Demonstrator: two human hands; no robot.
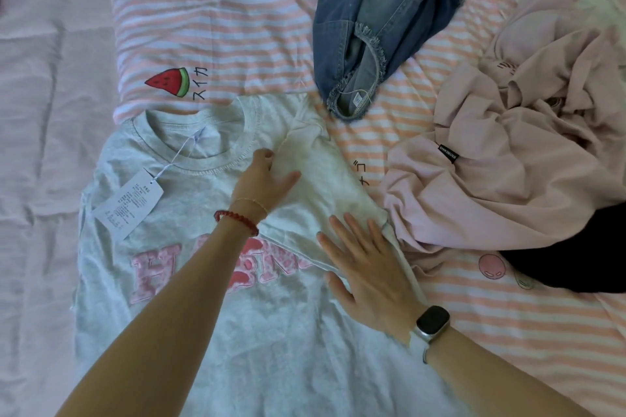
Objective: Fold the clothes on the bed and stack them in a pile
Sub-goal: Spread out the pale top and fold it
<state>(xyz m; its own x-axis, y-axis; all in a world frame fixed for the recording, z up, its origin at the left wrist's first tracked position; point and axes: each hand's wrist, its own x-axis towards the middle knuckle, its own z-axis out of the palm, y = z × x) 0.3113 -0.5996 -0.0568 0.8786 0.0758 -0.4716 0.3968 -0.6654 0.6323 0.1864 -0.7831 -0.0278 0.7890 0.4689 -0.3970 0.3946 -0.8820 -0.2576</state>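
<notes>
Shirt: the light grey cotton T-shirt with pink letters (210,315) lies flat, print up, on the pink-and-white striped bed cover (220,27), in the near middle of the view.
Sleeve: its right-side sleeve (325,179) is folded inward over the chest.
Left hand: the left hand (266,181) rests on the fold near the collar; the fingers are partly hidden, I cannot tell if they pinch cloth.
Right hand: the right hand (369,278) is spread flat, pressing the folded edge.
Direction: collar points away from the person, hem toward them; the long axis runs near to far, slightly tilted.
Risk, fold: if a hand lifts early, the sleeve may spring open.
Risk, tag: the white paper tag on a string (130,205) may be caught inside the next fold.
Risk, neighbours: the crumpled pale pink garment (508,162) touches the shirt's right edge and may be dragged; the blue denim piece (382,20) lies just beyond the shoulder.
</notes>
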